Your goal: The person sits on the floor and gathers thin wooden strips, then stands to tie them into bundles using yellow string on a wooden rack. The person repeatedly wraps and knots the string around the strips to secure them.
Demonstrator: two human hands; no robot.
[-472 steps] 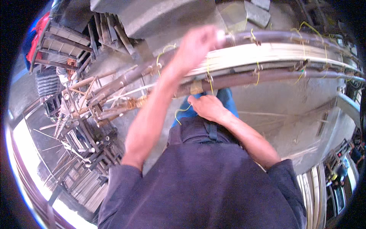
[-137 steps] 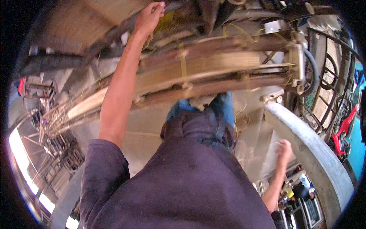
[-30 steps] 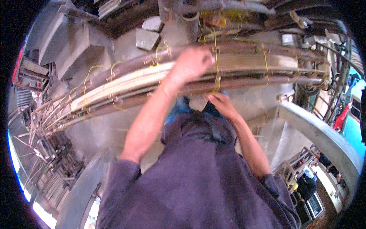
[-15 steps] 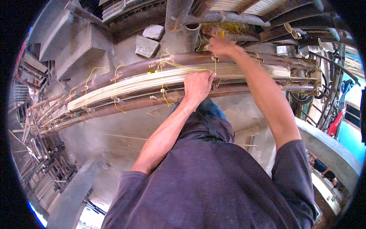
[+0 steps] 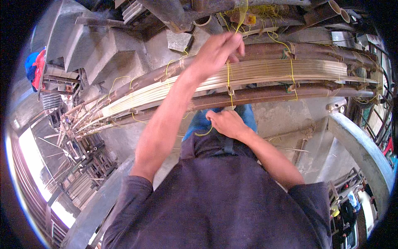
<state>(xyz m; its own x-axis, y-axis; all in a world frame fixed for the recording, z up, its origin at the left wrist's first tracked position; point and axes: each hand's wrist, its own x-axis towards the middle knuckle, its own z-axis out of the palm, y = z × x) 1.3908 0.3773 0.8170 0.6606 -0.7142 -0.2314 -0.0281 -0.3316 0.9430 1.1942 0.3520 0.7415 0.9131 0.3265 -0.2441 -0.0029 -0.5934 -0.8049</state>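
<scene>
A long bundle of pale, thin strips [image 5: 286,70] lies between a far brown pole [image 5: 265,50] and a near brown pole [image 5: 265,94], both fitted with short pegs. Thin yellow cord [image 5: 292,72] crosses the bundle at several places. My left hand [image 5: 215,54] is raised over the far pole, its fingers closed on a yellow cord that runs up and away; the fingertips are partly blurred. Just below the near pole, my right hand [image 5: 227,123] pinches the end of a yellow cord that comes down over the strips, and a loose tail curls beneath its thumb.
Concrete steps [image 5: 107,50] and a stone block [image 5: 179,40] stand beyond the far pole at left. Thick pipes [image 5: 327,12] and a tangle of yellow cord [image 5: 265,16] lie at the far side. A concrete ledge [image 5: 360,145] rises at right. Stacked wood [image 5: 89,174] is at left.
My left hand has gone from the strips to above the far pole. My right hand has come back from the far side to below the near pole. The view has shifted.
</scene>
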